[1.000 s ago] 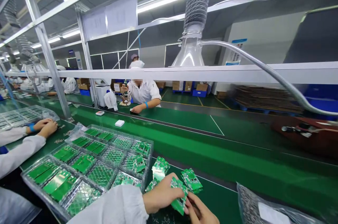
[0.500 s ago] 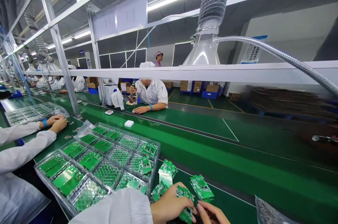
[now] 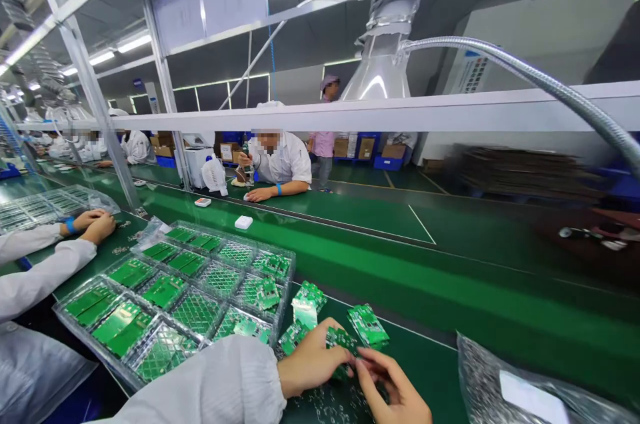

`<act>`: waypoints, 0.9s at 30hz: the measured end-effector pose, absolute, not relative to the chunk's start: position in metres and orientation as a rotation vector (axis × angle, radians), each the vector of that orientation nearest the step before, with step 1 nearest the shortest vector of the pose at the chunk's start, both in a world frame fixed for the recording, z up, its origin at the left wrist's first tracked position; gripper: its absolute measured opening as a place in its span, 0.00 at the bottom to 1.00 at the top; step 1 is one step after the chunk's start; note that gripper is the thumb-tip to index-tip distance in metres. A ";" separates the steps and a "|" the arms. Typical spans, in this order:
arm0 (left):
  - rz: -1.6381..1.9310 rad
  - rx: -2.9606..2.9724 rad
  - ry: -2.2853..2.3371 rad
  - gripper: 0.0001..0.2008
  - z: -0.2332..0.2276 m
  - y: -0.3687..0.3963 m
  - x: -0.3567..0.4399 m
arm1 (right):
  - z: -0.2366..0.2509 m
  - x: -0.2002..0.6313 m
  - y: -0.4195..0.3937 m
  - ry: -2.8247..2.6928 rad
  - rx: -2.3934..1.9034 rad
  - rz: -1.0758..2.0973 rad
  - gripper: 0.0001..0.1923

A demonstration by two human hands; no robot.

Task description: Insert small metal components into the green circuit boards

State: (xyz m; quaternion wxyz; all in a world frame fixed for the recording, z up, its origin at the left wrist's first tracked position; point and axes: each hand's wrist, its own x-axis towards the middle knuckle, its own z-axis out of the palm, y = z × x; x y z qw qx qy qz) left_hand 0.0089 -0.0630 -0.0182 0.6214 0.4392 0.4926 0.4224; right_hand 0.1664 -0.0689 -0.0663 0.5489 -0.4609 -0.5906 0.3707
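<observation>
Here, at the near edge of the green surface (image 3: 440, 371), the left hand (image 3: 313, 363) and the right hand (image 3: 393, 391) meet over a small green circuit board (image 3: 341, 342). The left hand's fingers close on the board, while the right hand's fingers curl narrow, their tips touching the same board from the right. Just beyond it lie loose boards (image 3: 369, 326), and a clear compartment tray (image 3: 150, 371) with more green boards sits to the left. At the near right lies a silvery bag (image 3: 487, 387). Far left, another person's hands (image 3: 93, 224) rest on the surface; across the belt, a co-worker in white (image 3: 283, 164) sits working.
</observation>
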 end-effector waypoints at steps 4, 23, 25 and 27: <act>0.920 1.200 1.147 0.09 -0.009 -0.069 0.007 | -0.053 0.161 -0.076 -1.344 -1.089 0.949 0.19; 0.721 1.846 1.299 0.11 0.004 -0.078 0.000 | -0.039 0.160 -0.075 -1.245 -1.115 0.997 0.13; 0.704 1.921 1.294 0.11 0.005 -0.078 0.000 | -0.041 0.160 -0.073 -1.237 -1.115 1.015 0.14; 0.683 1.988 1.288 0.12 0.004 -0.079 -0.001 | -0.042 0.160 -0.072 -1.234 -1.113 1.031 0.14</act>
